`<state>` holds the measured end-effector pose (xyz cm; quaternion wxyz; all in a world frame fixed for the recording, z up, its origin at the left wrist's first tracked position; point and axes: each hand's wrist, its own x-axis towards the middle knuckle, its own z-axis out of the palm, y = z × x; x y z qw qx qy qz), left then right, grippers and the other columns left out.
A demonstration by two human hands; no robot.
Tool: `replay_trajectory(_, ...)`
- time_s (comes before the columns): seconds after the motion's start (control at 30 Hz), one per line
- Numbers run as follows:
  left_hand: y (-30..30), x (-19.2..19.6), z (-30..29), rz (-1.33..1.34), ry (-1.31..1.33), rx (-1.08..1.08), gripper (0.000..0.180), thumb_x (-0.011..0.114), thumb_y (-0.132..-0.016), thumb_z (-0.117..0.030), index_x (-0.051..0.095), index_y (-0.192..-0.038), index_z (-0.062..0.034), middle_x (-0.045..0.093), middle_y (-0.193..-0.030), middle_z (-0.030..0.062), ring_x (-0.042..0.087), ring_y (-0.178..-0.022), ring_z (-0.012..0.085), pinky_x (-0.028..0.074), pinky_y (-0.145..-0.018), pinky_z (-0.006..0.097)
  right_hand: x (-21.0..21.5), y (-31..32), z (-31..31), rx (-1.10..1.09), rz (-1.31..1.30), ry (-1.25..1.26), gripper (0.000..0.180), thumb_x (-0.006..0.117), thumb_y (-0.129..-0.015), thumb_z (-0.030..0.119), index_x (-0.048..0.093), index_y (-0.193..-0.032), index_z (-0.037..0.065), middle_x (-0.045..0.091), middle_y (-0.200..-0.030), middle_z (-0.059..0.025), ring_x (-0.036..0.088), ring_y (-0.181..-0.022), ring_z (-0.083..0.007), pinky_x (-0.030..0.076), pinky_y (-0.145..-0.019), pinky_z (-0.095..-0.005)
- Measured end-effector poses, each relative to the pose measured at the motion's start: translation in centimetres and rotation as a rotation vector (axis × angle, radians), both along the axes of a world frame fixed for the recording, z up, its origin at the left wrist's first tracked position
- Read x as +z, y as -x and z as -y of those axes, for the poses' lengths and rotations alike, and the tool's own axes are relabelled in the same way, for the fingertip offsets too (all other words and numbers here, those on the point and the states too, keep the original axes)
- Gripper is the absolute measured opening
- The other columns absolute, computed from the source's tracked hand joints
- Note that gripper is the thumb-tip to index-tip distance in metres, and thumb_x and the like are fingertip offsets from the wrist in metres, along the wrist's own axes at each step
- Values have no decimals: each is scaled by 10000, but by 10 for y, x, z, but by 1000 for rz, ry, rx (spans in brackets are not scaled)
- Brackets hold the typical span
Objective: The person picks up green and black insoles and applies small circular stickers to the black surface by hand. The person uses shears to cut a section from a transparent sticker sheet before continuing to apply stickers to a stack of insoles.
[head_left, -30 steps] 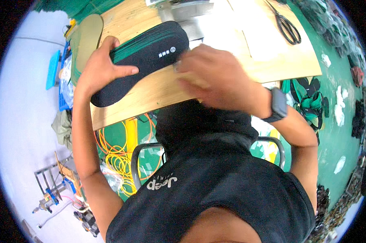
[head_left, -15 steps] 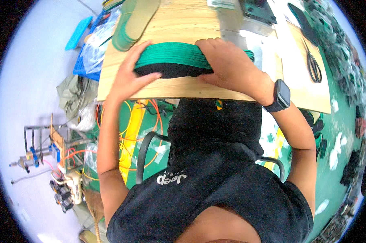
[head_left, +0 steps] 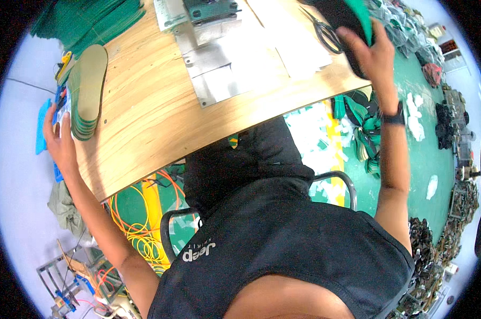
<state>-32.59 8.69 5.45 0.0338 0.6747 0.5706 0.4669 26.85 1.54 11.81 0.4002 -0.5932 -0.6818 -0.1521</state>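
Note:
My right hand [head_left: 380, 63] grips a stack of insoles [head_left: 342, 15] at the table's far right corner; black shows on its face and green along its edge. How many insoles are in it I cannot tell. A pair of scissors [head_left: 325, 36] lies just left of the stack, partly covered by it. My left hand [head_left: 62, 141] is empty with its fingers apart, by the table's left edge. Beside it on the table lies a pile of insoles [head_left: 91, 85], beige on top with green edges.
More green insoles [head_left: 91, 21] are heaped at the far left of the wooden table [head_left: 155, 122]. A metal plate with a fixture [head_left: 214, 74] sits in the middle, next to white sheets [head_left: 299, 48]. Orange and yellow hoses [head_left: 142, 223] lie on the floor; green bundles [head_left: 365, 127] are at right.
The insole stack, held between both hands at the table's front, has gone to the far right in my right hand. My left hand has let go and moved left. The view has turned.

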Motion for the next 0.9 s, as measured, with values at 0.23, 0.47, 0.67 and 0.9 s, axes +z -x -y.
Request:
replay_trajectory(0.23,-19,-7,-93,-24,415,160,757,705,-748,-418,448,-1239,97,553,-1169,217,571,-1029,251,450,-864,321,-61,-166,-93,-478,512,261,473,673,-766,431,546,-874,-12,618,-854,-220,605,-800,-387,500,-696,-461)
replay_trajectory(0.47,15,-29,-116,27,479,56,731,768,-661,-409,536,-1156,76,629,-1022,181,630,-875,237,492,-756,333,-47,-112,-105,-196,203,468,626,689,-753,483,559,-1059,-47,628,-981,-226,620,-853,-343,482,-745,-409)
replay_trajectory(0.67,0,-7,-95,216,646,123,804,801,-687,-300,410,-1288,64,621,-1053,170,637,-851,212,515,-720,314,-7,-117,-95,36,-683,741,729,660,-788,505,502,-1207,-71,621,-1042,-127,610,-917,-225,479,-826,-328)
replay_trajectory(0.9,-40,5,-9,550,111,-41,757,768,-719,-224,385,-1298,77,621,-1072,166,618,-937,203,497,-789,295,-36,-112,-94,-103,-39,79,477,611,-880,346,546,-1174,-24,599,-1140,-158,563,-1068,-230,416,-936,-328)
